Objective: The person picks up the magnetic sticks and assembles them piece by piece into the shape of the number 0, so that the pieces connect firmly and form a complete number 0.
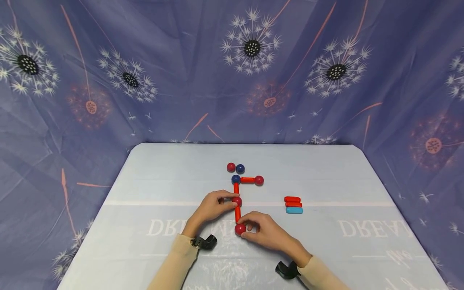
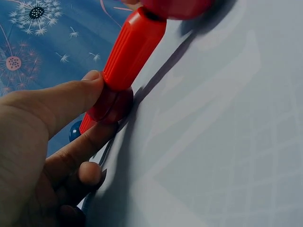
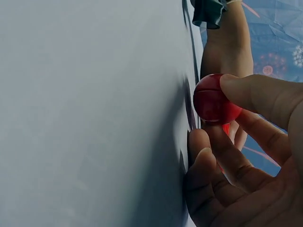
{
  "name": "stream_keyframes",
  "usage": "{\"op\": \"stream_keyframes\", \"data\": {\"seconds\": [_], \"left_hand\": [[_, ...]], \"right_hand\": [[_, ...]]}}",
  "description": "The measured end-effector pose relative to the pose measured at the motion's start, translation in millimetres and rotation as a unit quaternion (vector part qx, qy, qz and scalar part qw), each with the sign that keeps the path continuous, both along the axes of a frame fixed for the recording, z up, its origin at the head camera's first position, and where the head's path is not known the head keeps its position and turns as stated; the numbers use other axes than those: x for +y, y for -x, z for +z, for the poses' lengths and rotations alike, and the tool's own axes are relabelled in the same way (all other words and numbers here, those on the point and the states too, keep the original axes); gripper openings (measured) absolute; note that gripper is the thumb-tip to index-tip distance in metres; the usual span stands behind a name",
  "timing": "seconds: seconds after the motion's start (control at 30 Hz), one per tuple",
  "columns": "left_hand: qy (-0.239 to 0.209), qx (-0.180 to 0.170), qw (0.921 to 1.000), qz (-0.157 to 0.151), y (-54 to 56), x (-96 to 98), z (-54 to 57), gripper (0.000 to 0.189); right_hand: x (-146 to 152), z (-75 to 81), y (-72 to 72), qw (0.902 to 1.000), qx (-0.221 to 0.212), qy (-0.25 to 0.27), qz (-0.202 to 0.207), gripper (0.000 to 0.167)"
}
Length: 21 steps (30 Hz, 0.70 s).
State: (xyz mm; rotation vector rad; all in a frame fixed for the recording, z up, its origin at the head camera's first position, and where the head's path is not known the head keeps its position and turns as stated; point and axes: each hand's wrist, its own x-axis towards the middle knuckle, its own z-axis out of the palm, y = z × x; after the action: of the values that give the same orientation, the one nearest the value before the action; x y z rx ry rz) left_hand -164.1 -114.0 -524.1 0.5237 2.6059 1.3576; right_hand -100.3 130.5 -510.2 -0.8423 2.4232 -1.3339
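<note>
White-covered table (image 1: 326,173): left hand (image 1: 213,206) pinches middle red ball (image 1: 237,202), right hand (image 1: 267,231) pinches nearest red ball (image 1: 239,230); best kept aligned with red rod (image 1: 237,216) between.

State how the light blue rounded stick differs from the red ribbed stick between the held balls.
The light blue rounded stick lies crosswise in the head view; the red ribbed stick runs near to far. The blue stick lies beside loose red sticks; the ribbed stick spans two red balls. Both are slim.
</note>
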Motion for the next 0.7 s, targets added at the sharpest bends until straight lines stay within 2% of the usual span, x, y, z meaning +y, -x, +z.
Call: {"op": "stream_keyframes", "data": {"seconds": [0.1,0.43,0.7], "left_hand": [[0.002,-0.006,1.0,0.004,-1.4,-0.4,0.9,0.03],[-0.009,-0.005,0.9999,0.007,-2.2,1.2,-1.9,0.03],[-0.01,0.01,0.9999,0.004,-1.1,1.1,-0.6,0.03]], "right_hand": [[-2.7,-0.3,0.7,0.9998,0.014,-0.006,0.01,0.025],[-7.5,-1.6,1.6,0.9995,0.02,-0.014,0.02,0.026],[-8.9,0.6,3.1,0.9993,0.018,-0.023,0.024,0.027]]}}
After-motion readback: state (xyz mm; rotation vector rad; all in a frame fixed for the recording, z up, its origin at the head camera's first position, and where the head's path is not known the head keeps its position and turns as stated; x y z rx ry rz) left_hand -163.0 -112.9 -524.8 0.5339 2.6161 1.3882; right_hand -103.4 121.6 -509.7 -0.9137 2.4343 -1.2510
